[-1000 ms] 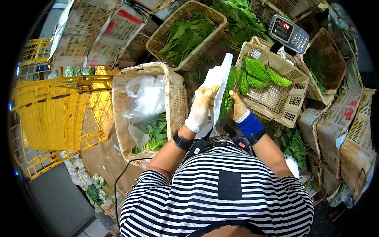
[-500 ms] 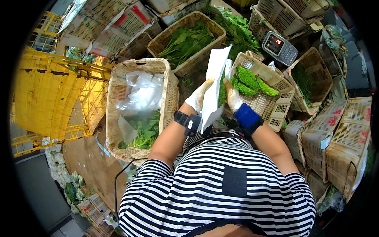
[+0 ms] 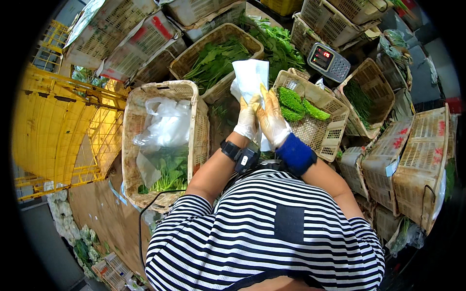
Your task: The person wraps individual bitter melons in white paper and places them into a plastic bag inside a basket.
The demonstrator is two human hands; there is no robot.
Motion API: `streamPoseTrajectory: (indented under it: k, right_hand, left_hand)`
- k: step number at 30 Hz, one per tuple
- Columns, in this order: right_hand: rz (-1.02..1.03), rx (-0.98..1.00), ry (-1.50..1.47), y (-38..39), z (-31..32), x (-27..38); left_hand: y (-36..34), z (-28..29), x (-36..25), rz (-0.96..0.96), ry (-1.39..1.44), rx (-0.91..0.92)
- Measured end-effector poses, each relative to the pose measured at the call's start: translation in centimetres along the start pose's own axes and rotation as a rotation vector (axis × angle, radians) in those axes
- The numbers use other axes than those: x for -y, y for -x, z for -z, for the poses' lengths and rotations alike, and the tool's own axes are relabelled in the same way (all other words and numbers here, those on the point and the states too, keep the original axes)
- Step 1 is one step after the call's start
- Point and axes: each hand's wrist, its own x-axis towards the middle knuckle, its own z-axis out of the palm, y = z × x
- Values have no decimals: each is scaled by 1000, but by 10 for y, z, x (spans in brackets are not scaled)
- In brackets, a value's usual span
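White paper (image 3: pixel 251 73) is folded round a bitter melon between my two gloved hands, and the melon itself is hidden now. My left hand (image 3: pixel 248 116) grips the lower left side of the bundle. Across its right side lies my right hand (image 3: pixel 272 115), fingers extended and pressed against the paper. Just to the right, several bumpy green bitter melons (image 3: pixel 292 104) lie in a plastic crate (image 3: pixel 335 130).
At left stands a crate (image 3: pixel 198 136) with clear plastic bags (image 3: pixel 170 121) over leafy greens. Another crate of greens (image 3: pixel 218 60) is behind. A digital scale (image 3: pixel 329 63) stands at the back right. Stacked crates (image 3: pixel 420 165) are on the right, a yellow cage (image 3: pixel 53 126) on the left.
The open paper sheet has been closed round the bitter melon, covering its green side. My right hand has moved over the paper, and both hands have come together.
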Motion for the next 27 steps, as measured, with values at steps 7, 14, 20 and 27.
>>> streamPoseTrajectory:
  k: [7, 14, 20, 27]
  right_hand:
    - [-105, -71, -326, -8, -1, -20]
    - [-445, 56, -1015, -1, -9, -25]
    - [-376, 132, -734, 1, -5, -38]
    - [-86, 26, -108, -5, 1, -27]
  left_hand:
    - [4, 1, -6, 188, 186, 196]
    - [6, 26, 5, 313, 221, 298]
    - [7, 20, -2, 348, 500, 290]
    - [-5, 21, 14, 160, 110, 59]
